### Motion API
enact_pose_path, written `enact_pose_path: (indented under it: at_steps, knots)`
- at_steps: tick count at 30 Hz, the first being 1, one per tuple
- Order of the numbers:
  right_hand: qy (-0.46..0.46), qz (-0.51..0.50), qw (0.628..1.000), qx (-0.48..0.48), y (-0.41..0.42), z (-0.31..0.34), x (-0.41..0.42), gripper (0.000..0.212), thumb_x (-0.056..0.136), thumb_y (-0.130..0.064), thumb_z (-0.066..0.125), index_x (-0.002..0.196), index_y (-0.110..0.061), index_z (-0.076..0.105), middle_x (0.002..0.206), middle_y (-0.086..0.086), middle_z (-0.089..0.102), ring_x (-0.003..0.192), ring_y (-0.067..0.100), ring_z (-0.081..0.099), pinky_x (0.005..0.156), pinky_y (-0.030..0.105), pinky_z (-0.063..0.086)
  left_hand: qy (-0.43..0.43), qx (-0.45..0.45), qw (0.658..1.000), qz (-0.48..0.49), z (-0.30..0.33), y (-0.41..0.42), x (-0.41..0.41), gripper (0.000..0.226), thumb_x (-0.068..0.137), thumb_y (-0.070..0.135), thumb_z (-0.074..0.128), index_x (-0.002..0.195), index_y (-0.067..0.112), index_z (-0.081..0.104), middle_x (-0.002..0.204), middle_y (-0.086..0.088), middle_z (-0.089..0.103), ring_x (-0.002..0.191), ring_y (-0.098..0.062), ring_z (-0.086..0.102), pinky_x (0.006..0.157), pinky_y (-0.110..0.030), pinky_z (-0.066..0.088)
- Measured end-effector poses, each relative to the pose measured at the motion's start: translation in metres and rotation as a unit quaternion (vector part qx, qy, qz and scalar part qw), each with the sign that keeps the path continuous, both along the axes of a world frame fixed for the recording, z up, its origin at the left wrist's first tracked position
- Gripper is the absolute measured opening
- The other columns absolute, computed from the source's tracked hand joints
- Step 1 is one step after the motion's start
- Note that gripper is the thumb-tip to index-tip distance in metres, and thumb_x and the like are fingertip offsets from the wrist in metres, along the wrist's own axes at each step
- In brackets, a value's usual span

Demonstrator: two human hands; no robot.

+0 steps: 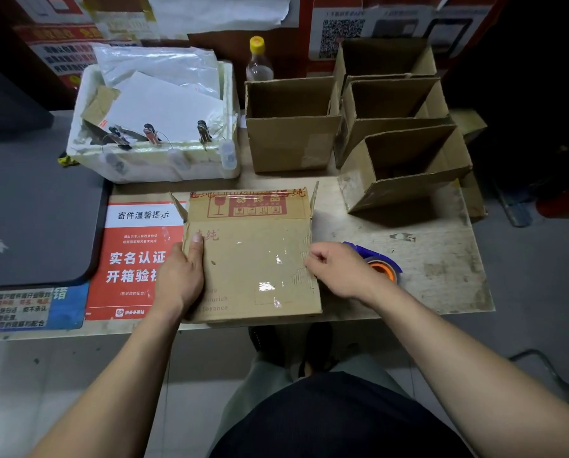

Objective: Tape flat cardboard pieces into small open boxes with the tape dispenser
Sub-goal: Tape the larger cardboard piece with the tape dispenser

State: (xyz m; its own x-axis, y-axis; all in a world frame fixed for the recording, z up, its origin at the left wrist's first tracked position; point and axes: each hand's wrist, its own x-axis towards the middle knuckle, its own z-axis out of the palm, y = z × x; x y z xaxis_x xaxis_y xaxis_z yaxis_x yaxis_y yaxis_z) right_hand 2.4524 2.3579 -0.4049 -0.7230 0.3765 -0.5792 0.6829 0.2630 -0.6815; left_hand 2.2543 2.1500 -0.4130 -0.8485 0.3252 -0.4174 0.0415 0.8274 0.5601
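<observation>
Flat cardboard piece (250, 259) lies on the table (441, 259) at its near edge, centred in front of the person, printed side up, with shiny clear tape over its middle and small flaps raised at the far corners. Left hand (180, 276) holds the piece's left edge: thumb on top, remaining fingers under the edge and out of sight, so the grip is closed on the cardboard. Right hand (336, 269) is at the piece's right edge, fingers curled in a narrow grip; it appears to pinch the edge, though the contact is small and hard to resolve. Tape dispenser (380, 262), blue with an orange core, rests on the table just beside and partly behind the right hand, not held. Three open boxes stand at the far right of the table: one box (289, 140) near the centre, a second (392, 107) behind and to the right, a third (408, 166) tilted, nearest the dispenser. A white foam bin (151, 163) with papers and clips sits far left. A bottle (259, 61) with a yellow cap stands behind the boxes. A red notice (134, 259) lies flat under the left hand's side of the piece.
</observation>
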Motion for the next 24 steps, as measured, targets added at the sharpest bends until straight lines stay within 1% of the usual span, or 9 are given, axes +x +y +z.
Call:
enact_pose_path:
  at_steps: [1, 3, 5, 7, 10, 15, 19, 22, 24]
  knots:
    - [0.002, 0.033, 0.997, 0.062, -0.003, 0.003, -0.001, 0.029, 0.104, -0.032, 0.053, 0.078, -0.018, 0.054, 0.082, 0.004, 0.065, 0.071, 0.014, 0.060, 0.062, 0.033, 0.047, 0.001, 0.001, 1.000, -0.001, -0.001, -0.001, -0.001, 0.073, 0.103, 0.063, 0.027, 0.132, 0.001, 0.053, 0.127, -0.027, 0.063, 0.115, -0.046, 0.059, 0.087, -0.042, 0.040]
    - [0.016, 0.038, 0.996, 0.077, -0.006, 0.007, 0.001, 0.028, 0.106, -0.035, 0.050, 0.084, -0.020, 0.059, 0.082, -0.002, 0.065, 0.072, 0.014, 0.061, 0.061, 0.032, 0.047, 0.002, 0.004, 1.000, -0.002, -0.002, -0.002, -0.002, 0.074, 0.103, 0.064, 0.027, 0.132, 0.002, 0.054, 0.127, -0.027, 0.064, 0.115, -0.046, 0.059, 0.088, -0.043, 0.041]
    - [0.014, -0.035, 0.997, -0.073, 0.001, 0.004, 0.007, 0.030, 0.108, -0.034, 0.047, 0.091, -0.013, 0.060, 0.076, 0.000, 0.062, 0.062, 0.014, 0.058, 0.055, 0.029, 0.048, 0.005, 0.006, 1.000, -0.001, -0.002, -0.003, -0.002, 0.072, 0.103, 0.062, 0.029, 0.133, 0.002, 0.053, 0.128, -0.026, 0.063, 0.117, -0.046, 0.058, 0.088, -0.042, 0.040]
    - [0.021, -0.148, 0.945, -0.292, 0.008, -0.005, 0.013, 0.031, 0.109, -0.032, 0.047, 0.101, -0.005, 0.060, 0.071, 0.005, 0.053, 0.057, 0.015, 0.052, 0.049, 0.027, 0.046, 0.006, 0.007, 1.000, -0.004, -0.002, -0.003, -0.002, 0.072, 0.104, 0.062, 0.029, 0.133, 0.001, 0.053, 0.127, -0.026, 0.063, 0.116, -0.046, 0.059, 0.086, -0.042, 0.039]
    - [0.021, -0.203, 0.894, -0.400, 0.010, -0.017, 0.014, 0.031, 0.106, -0.036, 0.052, 0.100, -0.006, 0.060, 0.069, 0.004, 0.046, 0.057, 0.015, 0.046, 0.048, 0.027, 0.041, 0.008, 0.008, 1.000, -0.005, -0.002, -0.002, -0.002, 0.072, 0.104, 0.062, 0.028, 0.135, 0.002, 0.053, 0.129, -0.026, 0.063, 0.117, -0.046, 0.058, 0.088, -0.042, 0.040]
    - [-0.022, -0.074, 0.973, -0.216, 0.012, -0.007, -0.005, 0.031, 0.106, -0.037, 0.053, 0.095, -0.011, 0.063, 0.084, 0.006, 0.067, 0.054, 0.009, 0.044, 0.047, 0.024, 0.039, 0.013, 0.007, 1.000, 0.000, -0.005, -0.003, -0.002, 0.071, 0.104, 0.060, 0.028, 0.137, 0.001, 0.051, 0.129, -0.027, 0.063, 0.118, -0.046, 0.058, 0.092, -0.043, 0.042]
    - [0.008, -0.106, 0.972, -0.208, 0.011, -0.008, -0.012, 0.032, 0.105, -0.030, 0.056, 0.077, -0.015, 0.060, 0.063, 0.000, 0.055, 0.050, 0.011, 0.037, 0.046, 0.026, 0.029, 0.012, 0.003, 1.000, 0.007, -0.007, -0.003, -0.003, 0.071, 0.105, 0.060, 0.028, 0.138, 0.001, 0.051, 0.130, -0.028, 0.062, 0.119, -0.047, 0.058, 0.096, -0.046, 0.043]
    - [0.035, -0.118, 0.976, -0.179, 0.002, -0.008, -0.006, 0.030, 0.105, -0.035, 0.056, 0.088, -0.013, 0.066, 0.081, 0.000, 0.074, 0.058, 0.012, 0.051, 0.049, 0.024, 0.036, 0.016, 0.003, 1.000, 0.009, -0.009, -0.004, -0.003, 0.073, 0.104, 0.061, 0.028, 0.137, 0.001, 0.051, 0.129, -0.028, 0.063, 0.118, -0.047, 0.058, 0.096, -0.046, 0.043]
    - [0.033, -0.119, 0.977, -0.173, 0.001, -0.006, 0.001, 0.032, 0.105, -0.039, 0.053, 0.089, -0.014, 0.063, 0.071, -0.009, 0.070, 0.054, 0.005, 0.050, 0.050, 0.023, 0.036, 0.017, -0.004, 1.000, 0.009, -0.009, -0.005, -0.004, 0.074, 0.103, 0.063, 0.027, 0.135, 0.001, 0.053, 0.127, -0.027, 0.064, 0.116, -0.046, 0.059, 0.092, -0.045, 0.044]
